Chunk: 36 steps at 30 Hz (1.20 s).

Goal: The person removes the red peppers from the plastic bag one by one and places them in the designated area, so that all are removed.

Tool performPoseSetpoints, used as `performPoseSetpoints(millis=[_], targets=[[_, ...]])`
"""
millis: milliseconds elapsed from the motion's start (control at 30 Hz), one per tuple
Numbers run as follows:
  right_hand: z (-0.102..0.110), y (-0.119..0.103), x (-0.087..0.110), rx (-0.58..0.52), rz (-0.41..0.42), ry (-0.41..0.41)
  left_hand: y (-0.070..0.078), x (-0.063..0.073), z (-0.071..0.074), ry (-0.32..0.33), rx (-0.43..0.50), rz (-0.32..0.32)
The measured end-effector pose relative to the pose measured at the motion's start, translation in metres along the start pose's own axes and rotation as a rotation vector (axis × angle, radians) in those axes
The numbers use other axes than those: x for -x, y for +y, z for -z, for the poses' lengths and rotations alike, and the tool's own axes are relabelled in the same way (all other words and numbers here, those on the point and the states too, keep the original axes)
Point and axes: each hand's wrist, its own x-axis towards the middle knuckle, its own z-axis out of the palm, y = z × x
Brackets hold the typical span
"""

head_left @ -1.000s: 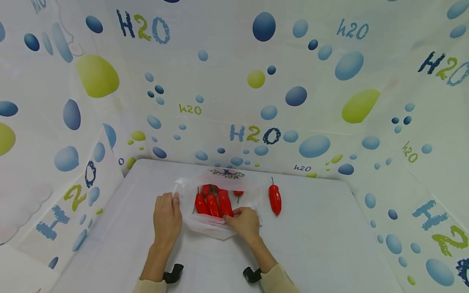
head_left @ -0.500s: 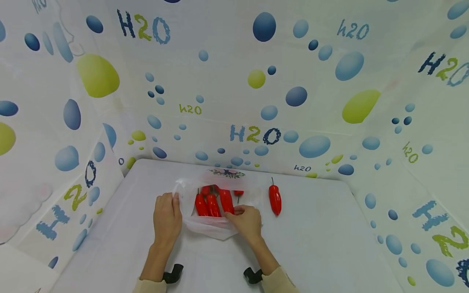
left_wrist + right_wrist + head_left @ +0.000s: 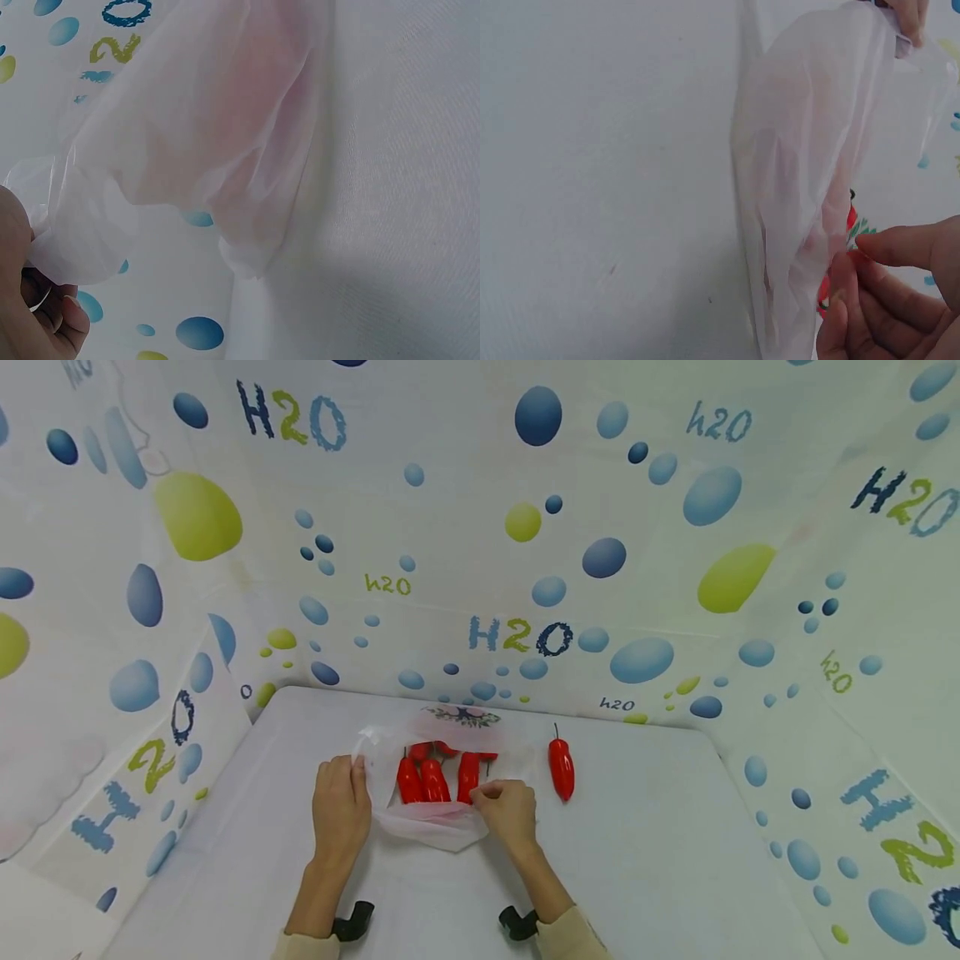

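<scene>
Head view: wall (image 3: pixel 450 527) reads "H2O" beyond the bag (image 3: pixel 429 828) of red peppers (image 3: pixel 433 781).

The person wears pale cream sleeves: the left sleeve (image 3: pixel 309 946) shows at about 7 o'clock in the head view, the right sleeve (image 3: pixel 572 935) at about 5 o'clock. Both leave the lower forearms uncovered. At the left sleeve's 2 o'clock, against the wrist, sits a matte black fitting (image 3: pixel 356 922), bent like a pipe elbow with a blunt end. A matching black piece (image 3: pixel 517 924) sits at the right sleeve's 9 o'clock. The left hand (image 3: pixel 341 797) and right hand (image 3: pixel 508 814) are bare, with slim fingers.
</scene>
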Motion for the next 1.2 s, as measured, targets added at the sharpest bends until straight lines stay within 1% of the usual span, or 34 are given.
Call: performPoseSetpoints(millis=[133, 400, 567, 633, 833, 1000, 1100, 1200], targets=[[-0.003, 0.001, -0.001, 0.031, -0.007, -0.03, 0.0, 0.0, 0.0, 0.0, 0.003, 0.001], [-0.007, 0.001, -0.001, 0.126, -0.083, -0.055, -0.001, 0.001, -0.002, -0.003, 0.0, 0.004], [-0.013, 0.006, -0.004, 0.165, -0.104, -0.07, 0.0, 0.001, -0.001, -0.021, -0.007, 0.016], [-0.014, 0.007, -0.005, 0.159, -0.1, -0.072, 0.001, 0.001, -0.001, -0.027, -0.011, 0.021], [-0.013, 0.006, -0.005, 0.114, -0.08, -0.072, 0.0, 0.001, -0.001, -0.014, -0.005, 0.01], [-0.013, 0.004, -0.005, 0.096, -0.117, -0.068, 0.0, 0.001, 0.0, -0.013, 0.0, 0.011], [-0.012, 0.0, -0.004, 0.074, -0.153, -0.049, 0.0, 0.001, 0.0, -0.009, 0.0, 0.006], [-0.009, -0.004, -0.005, 0.052, -0.158, -0.026, 0.0, 0.0, 0.001, -0.007, 0.003, 0.002]])
